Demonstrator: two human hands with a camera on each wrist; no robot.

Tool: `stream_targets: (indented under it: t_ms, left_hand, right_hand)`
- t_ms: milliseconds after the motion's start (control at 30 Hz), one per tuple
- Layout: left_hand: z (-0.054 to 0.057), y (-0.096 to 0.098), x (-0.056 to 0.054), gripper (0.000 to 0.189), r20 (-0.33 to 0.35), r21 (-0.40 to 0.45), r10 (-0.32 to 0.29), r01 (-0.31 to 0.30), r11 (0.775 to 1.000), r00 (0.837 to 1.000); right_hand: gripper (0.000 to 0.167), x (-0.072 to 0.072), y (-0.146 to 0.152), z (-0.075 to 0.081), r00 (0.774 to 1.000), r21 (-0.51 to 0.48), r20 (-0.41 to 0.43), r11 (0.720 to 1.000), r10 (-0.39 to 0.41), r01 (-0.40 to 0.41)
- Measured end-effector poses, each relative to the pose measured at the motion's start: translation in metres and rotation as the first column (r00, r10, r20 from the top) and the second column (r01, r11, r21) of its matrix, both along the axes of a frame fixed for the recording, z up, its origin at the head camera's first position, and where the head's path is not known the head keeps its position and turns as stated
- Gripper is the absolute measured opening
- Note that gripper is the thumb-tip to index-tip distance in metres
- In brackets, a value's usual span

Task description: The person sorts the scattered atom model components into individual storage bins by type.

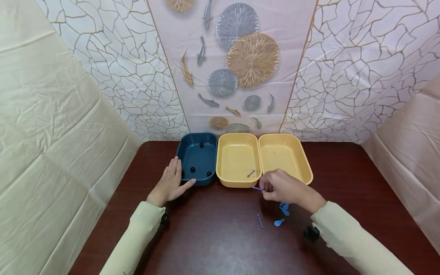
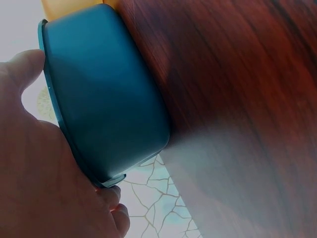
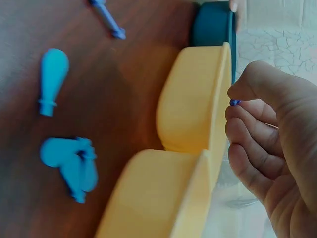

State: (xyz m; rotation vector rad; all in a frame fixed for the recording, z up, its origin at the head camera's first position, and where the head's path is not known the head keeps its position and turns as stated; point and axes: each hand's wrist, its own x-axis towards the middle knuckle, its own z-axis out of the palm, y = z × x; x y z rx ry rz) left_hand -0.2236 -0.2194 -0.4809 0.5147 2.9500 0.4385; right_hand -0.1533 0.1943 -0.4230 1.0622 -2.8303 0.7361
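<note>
My right hand [image 1: 283, 187] pinches a small purple rod [image 1: 256, 188] between thumb and index finger, near the front edge of the middle yellow bin [image 1: 237, 184]. In the right wrist view only the end of the rod [image 3: 234, 102] shows at the fingertips. My left hand [image 1: 169, 181] rests on the front left corner of the dark blue bin [image 1: 203, 181], fingers straight and thumb along the rim. Several black balls [image 1: 192, 169] lie inside that bin. Small purple rods [image 1: 251, 173] lie in the middle bin.
A second yellow bin [image 1: 306, 164] stands at the right, partly behind my right hand. On the dark table lie another purple rod [image 1: 259, 221], a blue paddle-shaped piece [image 1: 279, 222] and a cluster of similar blue pieces [image 3: 74, 161]. A patterned cloth [image 1: 192, 110] hangs behind the bins.
</note>
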Motion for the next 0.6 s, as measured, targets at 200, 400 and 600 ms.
stream_targets:
  t_ms: [200, 400, 600]
  left_hand:
    - [0.000, 0.000, 0.000, 0.108, -0.001, 0.003, -0.001, 0.001, 1.000, 1.000]
    - [0.001, 0.001, 0.001, 0.108, -0.008, 0.012, -0.001, 0.001, 1.000, 1.000]
    - [0.000, 0.001, 0.001, 0.107, -0.014, 0.013, -0.002, 0.002, 1.000, 1.000]
  right_hand:
    - [0.013, -0.017, -0.005, 0.017, 0.998, 0.045, -0.056, 0.999, -0.007, 0.009]
    - [0.012, -0.032, -0.013, 0.028, 0.999, 0.096, -0.033, 0.995, -0.034, 0.037]
    - [0.010, -0.049, -0.016, 0.029, 0.999, 0.119, -0.030, 0.992, -0.031, 0.035]
